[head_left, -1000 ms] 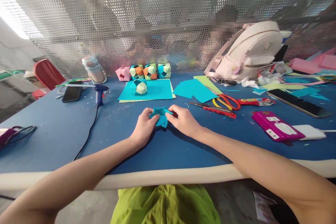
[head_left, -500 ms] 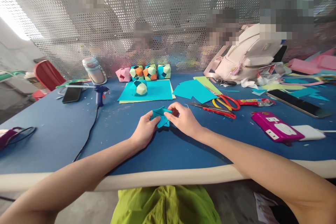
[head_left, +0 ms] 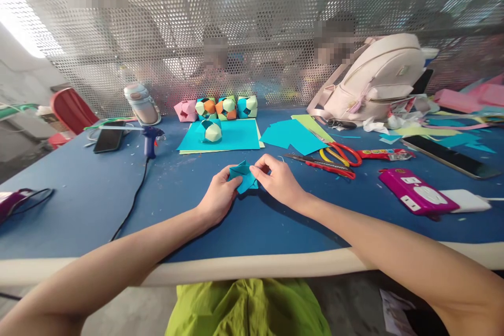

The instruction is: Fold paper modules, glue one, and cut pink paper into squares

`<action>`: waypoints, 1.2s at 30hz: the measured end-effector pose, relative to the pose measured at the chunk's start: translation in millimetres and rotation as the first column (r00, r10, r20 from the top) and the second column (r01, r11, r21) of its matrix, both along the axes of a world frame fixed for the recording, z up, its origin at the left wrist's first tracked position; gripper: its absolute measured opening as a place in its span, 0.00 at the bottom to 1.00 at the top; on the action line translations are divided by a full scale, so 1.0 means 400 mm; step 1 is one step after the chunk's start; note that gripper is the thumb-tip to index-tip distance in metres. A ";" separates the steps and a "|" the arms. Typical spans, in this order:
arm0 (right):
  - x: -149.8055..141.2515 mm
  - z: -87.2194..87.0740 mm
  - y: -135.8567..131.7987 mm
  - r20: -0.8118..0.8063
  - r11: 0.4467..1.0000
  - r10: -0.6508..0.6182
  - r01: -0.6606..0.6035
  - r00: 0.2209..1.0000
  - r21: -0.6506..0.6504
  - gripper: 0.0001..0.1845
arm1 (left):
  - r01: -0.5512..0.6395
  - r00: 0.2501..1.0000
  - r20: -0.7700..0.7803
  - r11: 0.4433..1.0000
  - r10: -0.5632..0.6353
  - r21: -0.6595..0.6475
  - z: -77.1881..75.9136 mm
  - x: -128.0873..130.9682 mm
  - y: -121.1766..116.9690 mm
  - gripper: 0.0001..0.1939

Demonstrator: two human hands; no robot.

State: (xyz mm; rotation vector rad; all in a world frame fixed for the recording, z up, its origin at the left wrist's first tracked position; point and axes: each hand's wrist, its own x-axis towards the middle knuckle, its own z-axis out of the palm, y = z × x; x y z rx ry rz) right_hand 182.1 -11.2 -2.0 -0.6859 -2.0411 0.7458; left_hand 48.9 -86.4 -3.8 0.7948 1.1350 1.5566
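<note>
Between my hands is a piece of folded blue paper [head_left: 246, 180], held a little above the blue table near its middle. My left hand [head_left: 220, 189] pinches its left side, thumb on top. At the upper right edge, my right hand [head_left: 277, 178] grips the paper between thumb and fingertips; the fingers hide part of that edge. Beyond them a small blue and pale-yellow folded paper ball [head_left: 211, 132] rests on flat blue sheets [head_left: 244, 136]. Several finished-looking folded paper balls [head_left: 226, 108] in pink, orange, green and blue line the back.
Scissors [head_left: 342, 153] and a red-handled cutting tool [head_left: 323, 166] lie right of my hands, near cut blue paper [head_left: 293, 135]. A purple power strip [head_left: 417, 191], phone [head_left: 449, 156] and backpack [head_left: 381, 81] are farther right. Left are a glue gun [head_left: 150, 142], another phone [head_left: 109, 137] and a bottle [head_left: 142, 105].
The folded paper has turned slightly in my fingers, and my right thumb has shifted a little along its edge. Both hands keep hold of it. The view has moved slightly.
</note>
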 end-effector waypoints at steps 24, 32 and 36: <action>-0.008 -0.009 0.004 0.082 0.999 -0.012 0.009 0.997 0.041 0.04 | 0.032 0.954 -0.299 0.999 -0.035 -0.014 -0.015 -0.015 -0.002 0.14; 0.005 0.006 0.005 0.088 0.992 0.105 -0.111 0.991 0.066 0.05 | 0.005 0.873 -0.488 1.000 -0.004 0.000 0.007 -0.028 -0.005 0.12; 0.004 0.010 -0.001 0.088 0.996 0.089 -0.090 0.992 0.015 0.06 | -0.037 0.849 -0.526 0.999 0.053 0.040 0.004 -0.029 -0.004 0.13</action>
